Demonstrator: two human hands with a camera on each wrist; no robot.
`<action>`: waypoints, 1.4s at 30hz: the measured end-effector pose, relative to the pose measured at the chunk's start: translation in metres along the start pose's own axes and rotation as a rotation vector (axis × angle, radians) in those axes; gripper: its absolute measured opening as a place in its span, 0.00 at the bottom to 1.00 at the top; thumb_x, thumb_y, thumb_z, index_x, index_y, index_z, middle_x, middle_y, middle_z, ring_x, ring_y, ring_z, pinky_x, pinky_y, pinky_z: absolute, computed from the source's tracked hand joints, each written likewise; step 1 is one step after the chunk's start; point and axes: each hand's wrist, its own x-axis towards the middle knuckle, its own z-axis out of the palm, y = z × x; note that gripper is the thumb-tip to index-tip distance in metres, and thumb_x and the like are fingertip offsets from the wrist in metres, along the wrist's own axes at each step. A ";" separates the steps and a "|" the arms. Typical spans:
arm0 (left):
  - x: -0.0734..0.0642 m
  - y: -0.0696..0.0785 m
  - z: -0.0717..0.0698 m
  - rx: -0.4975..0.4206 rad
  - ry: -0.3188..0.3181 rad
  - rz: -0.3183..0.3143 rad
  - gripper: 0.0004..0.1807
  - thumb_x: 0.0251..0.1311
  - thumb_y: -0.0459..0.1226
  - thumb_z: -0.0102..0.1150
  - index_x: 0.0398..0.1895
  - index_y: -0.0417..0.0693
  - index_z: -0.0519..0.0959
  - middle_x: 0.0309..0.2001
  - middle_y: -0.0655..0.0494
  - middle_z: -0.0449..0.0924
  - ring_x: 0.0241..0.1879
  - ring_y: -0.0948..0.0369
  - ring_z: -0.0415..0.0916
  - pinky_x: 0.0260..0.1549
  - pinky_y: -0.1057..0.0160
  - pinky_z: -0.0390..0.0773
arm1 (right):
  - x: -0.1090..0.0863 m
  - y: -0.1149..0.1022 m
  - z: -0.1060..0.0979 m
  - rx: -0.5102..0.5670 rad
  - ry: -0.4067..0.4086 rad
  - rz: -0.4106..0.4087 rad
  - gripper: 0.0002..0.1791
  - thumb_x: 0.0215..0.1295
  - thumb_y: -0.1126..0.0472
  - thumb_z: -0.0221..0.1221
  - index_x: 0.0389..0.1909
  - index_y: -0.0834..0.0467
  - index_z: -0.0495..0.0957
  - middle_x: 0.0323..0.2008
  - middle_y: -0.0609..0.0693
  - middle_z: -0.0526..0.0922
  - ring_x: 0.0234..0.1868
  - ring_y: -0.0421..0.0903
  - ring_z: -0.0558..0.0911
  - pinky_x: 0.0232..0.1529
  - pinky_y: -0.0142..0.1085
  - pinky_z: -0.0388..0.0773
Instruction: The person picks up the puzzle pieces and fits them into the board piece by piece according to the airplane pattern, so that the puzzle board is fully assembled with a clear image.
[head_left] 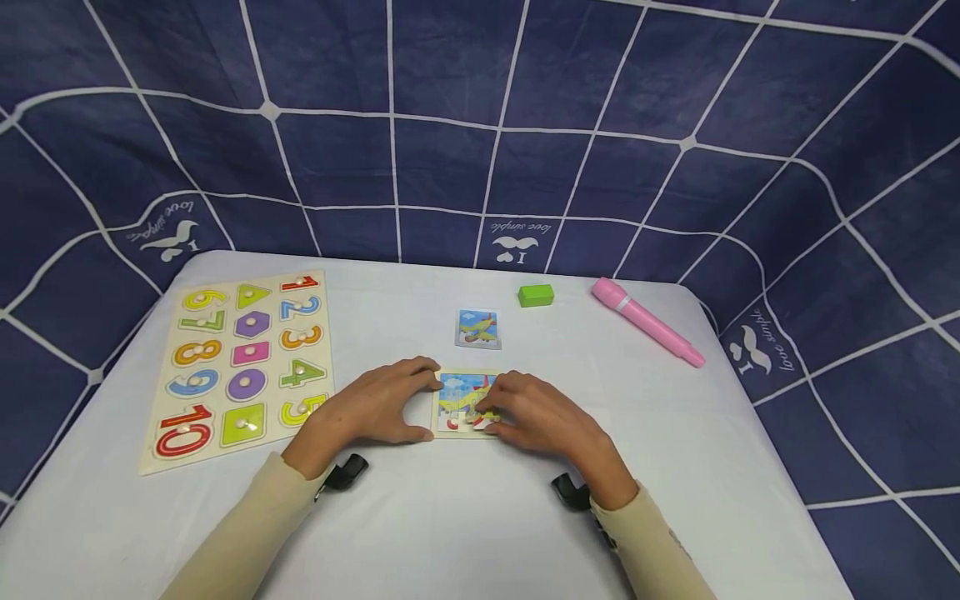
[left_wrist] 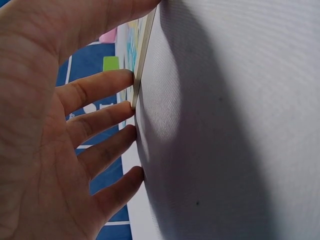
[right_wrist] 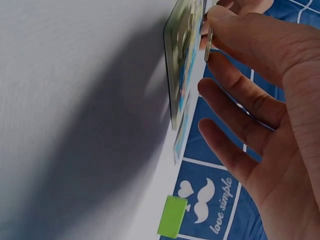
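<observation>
A small wooden puzzle board with an aeroplane picture lies on the table in front of both hands. Its lower part shows bare pale recesses. At the board's left edge, my left hand has thumb and fingertips against the rim, the fingers spread and nearly straight in the left wrist view. My right hand pinches a thin puzzle piece between thumb and index finger, just over the board's right part; its other fingers are loosely extended. The right hand's fingers hide part of the board in the head view.
A picture card with an aeroplane lies beyond the board. Further back are a green block and, to the right, a pink marker. A large number-and-shape peg board lies at left. Blue grid cloth hangs behind.
</observation>
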 end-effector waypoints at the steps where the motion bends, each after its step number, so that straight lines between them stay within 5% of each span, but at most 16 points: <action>1: 0.000 0.000 0.000 0.000 0.000 -0.001 0.39 0.53 0.54 0.82 0.67 0.51 0.82 0.74 0.53 0.72 0.72 0.50 0.73 0.69 0.44 0.75 | 0.001 0.000 0.001 -0.001 -0.001 -0.002 0.16 0.67 0.55 0.75 0.54 0.50 0.90 0.49 0.45 0.86 0.51 0.42 0.83 0.58 0.39 0.82; 15: 0.001 -0.001 0.000 -0.003 -0.001 0.001 0.39 0.54 0.55 0.82 0.68 0.52 0.82 0.75 0.54 0.71 0.72 0.50 0.73 0.69 0.44 0.75 | 0.009 -0.001 0.010 0.001 -0.006 -0.038 0.14 0.69 0.55 0.74 0.54 0.50 0.90 0.51 0.45 0.86 0.58 0.45 0.84 0.66 0.41 0.79; 24: 0.002 -0.001 0.000 0.000 -0.006 -0.009 0.39 0.53 0.55 0.82 0.68 0.52 0.82 0.75 0.54 0.71 0.71 0.50 0.74 0.68 0.45 0.76 | 0.013 -0.005 0.012 -0.010 -0.016 -0.023 0.14 0.70 0.54 0.73 0.53 0.50 0.90 0.49 0.44 0.85 0.51 0.42 0.84 0.56 0.38 0.82; 42: 0.002 -0.002 0.000 0.004 -0.001 0.009 0.39 0.53 0.55 0.82 0.67 0.52 0.82 0.74 0.54 0.72 0.69 0.51 0.75 0.66 0.46 0.78 | 0.016 -0.007 0.016 -0.015 -0.005 -0.038 0.12 0.70 0.54 0.73 0.52 0.48 0.90 0.48 0.43 0.84 0.51 0.42 0.82 0.55 0.37 0.81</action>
